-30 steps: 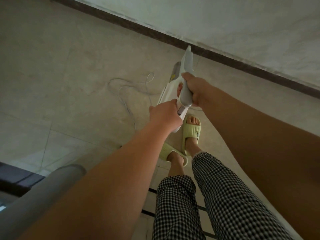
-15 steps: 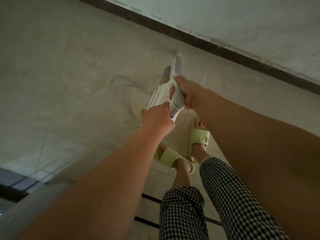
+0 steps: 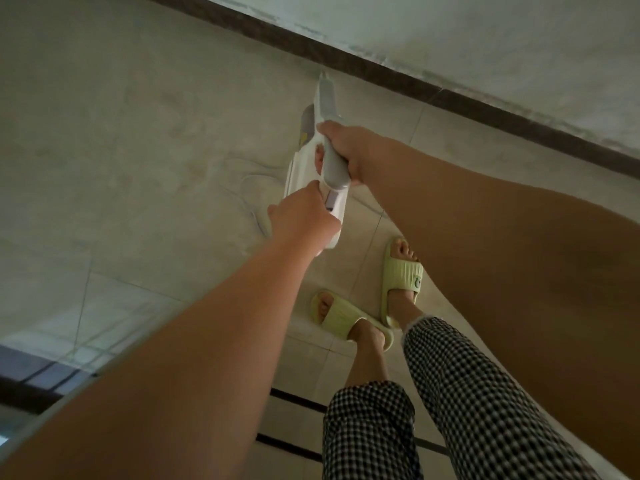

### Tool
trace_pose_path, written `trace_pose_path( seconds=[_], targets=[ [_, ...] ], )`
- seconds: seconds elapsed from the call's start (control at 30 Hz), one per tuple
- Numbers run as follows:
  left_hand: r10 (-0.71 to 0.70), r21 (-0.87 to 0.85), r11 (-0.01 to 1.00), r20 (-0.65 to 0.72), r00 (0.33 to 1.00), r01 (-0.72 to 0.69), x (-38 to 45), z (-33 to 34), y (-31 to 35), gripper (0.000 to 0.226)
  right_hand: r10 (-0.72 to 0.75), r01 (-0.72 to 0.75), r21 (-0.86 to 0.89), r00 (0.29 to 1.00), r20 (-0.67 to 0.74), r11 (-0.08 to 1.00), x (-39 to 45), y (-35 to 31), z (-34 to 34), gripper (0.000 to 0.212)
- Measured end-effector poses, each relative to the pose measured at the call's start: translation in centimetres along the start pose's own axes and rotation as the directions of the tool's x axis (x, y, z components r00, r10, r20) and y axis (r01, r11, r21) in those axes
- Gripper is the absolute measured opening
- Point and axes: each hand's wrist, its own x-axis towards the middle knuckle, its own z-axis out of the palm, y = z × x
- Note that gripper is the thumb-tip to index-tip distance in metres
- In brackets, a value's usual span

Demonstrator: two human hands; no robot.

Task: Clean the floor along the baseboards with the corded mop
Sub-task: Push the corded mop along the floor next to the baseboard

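Gripping the corded mop (image 3: 323,157), both hands' fingers curl round it, hiding its head from view.

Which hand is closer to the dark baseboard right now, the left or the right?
Right. The right hand grips the mop by its grey handle, higher up and nearer the baseboard. The left hand holds the mop's lower end, farther back toward the feet.

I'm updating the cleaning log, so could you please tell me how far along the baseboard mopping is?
Done: cannot tell; the floor shows no clear cleaned strip. In hand: right hand grips the mop handle, left hand holds its body, pointed toward the baseboard. Left: probably the run of baseboard to both sides, with the cord loose nearby.
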Motion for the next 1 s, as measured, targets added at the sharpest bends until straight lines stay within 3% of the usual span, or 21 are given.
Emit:
trace_pose_path(
  seconds=[0.27, 0.43, 0.6, 0.7, 0.83, 1.0],
  targets=[
    [0.104, 0.134, 0.985, 0.035, 0.994, -0.108, -0.1, 1.0, 1.1, 0.029, -0.034, 0.037, 0.089, 0.999, -0.036, 0.995, 0.5, 1.2, -3.2, 0.026],
    [0.223, 0.238, 0.941, 0.104, 0.969, -0.242, -2.2, 2.6, 4.9, 0.025, -0.063, 0.088, 0.255, 0.992, -0.105, 0.963, -0.5, 3.3, -9.4, 0.027],
    [0.313, 0.230, 0.904, 0.217, 0.924, -0.361, -4.0, 4.5, 9.0, 0.023, -0.074, 0.141, 0.371, 0.979, -0.189, 0.918, -2.4, 5.2, -15.5, 0.032],
    [0.303, 0.199, 0.916, 0.228, 0.925, -0.349, -5.1, 5.9, 10.3, 0.023, -0.050, 0.122, 0.388, 0.980, -0.192, 0.914, -2.6, 5.8, -17.4, 0.031],
    [0.250, 0.173, 0.942, 0.206, 0.946, -0.287, -7.4, 7.9, 8.8, 0.022, -0.016, 0.055, 0.260, 0.989, -0.150, 0.964, -2.7, 8.0, -16.9, 0.030],
    [0.217, 0.220, 0.948, 0.083, 0.973, -0.231, -9.0, 8.8, 6.3, 0.023, 0.017, 0.002, 0.282, 0.998, -0.064, 0.960, -2.8, 10.0, -14.7, 0.030]
  ],
)
